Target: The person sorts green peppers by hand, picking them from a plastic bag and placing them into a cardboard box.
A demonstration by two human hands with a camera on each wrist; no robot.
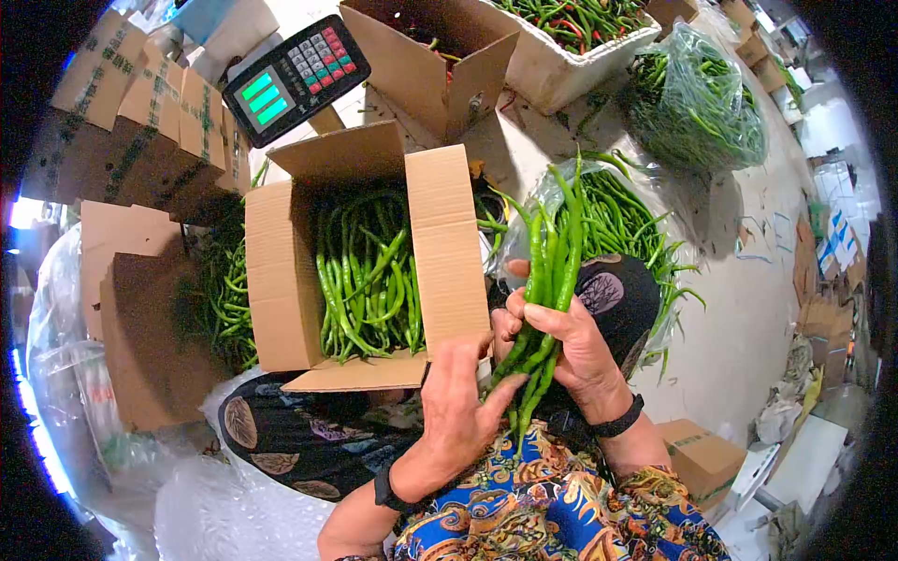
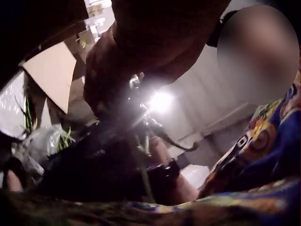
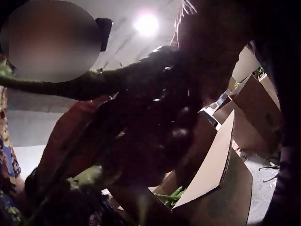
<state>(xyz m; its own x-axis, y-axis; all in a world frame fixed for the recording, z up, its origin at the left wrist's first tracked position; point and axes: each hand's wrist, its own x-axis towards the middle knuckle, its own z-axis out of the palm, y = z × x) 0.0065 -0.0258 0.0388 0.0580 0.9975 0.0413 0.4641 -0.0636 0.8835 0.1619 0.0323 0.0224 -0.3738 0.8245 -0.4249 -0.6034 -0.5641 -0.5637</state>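
Upright over the lap, my right hand [image 1: 582, 351] grips a bunch of long green chili peppers [image 1: 552, 262], its thumb across their front. My left hand [image 1: 454, 397] is at the bunch's lower end, thumb over the peppers and fingers bent, partly hidden. Just left of the hands stands an open cardboard box [image 1: 438, 234] with green chili peppers [image 1: 369, 271] laid lengthwise inside. Behind the bunch, a clear plastic bag [image 1: 524, 210] holds loose green chili peppers [image 1: 622, 210]. Both wrist views are dark; in the right one, the bunch [image 3: 155, 103] shows as a glossy dark mass.
A digital scale [image 1: 297, 79] with a lit display stands behind the box. Further back are another open carton [image 1: 421, 70], a white foam box [image 1: 552, 84] of mixed peppers and a full plastic bag [image 1: 697, 98]. Stacked cartons [image 1: 140, 103] line the left.
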